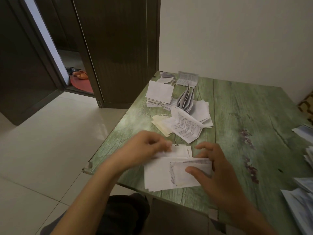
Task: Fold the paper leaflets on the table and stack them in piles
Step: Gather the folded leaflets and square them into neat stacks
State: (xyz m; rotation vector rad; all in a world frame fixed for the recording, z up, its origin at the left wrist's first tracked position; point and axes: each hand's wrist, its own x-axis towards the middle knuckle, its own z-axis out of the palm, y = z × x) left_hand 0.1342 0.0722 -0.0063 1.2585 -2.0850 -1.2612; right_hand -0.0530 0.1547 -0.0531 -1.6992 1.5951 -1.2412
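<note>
Leaflet [158,173] print is fine black text, too small and blurred to read; a dark barcode-like strip runs down one fold. The leaflet lies flat by the near left corner of the table [237,116], long side running left to right. The right hand [218,168] grips its right end, thumb on top, fingers curled over the far edge. The left hand [144,146], blurred, has curled fingers at its far left edge; whether it pinches the paper cannot be told. Beyond the hands lie a neat stack [159,92] and a loose heap [188,122].
</note>
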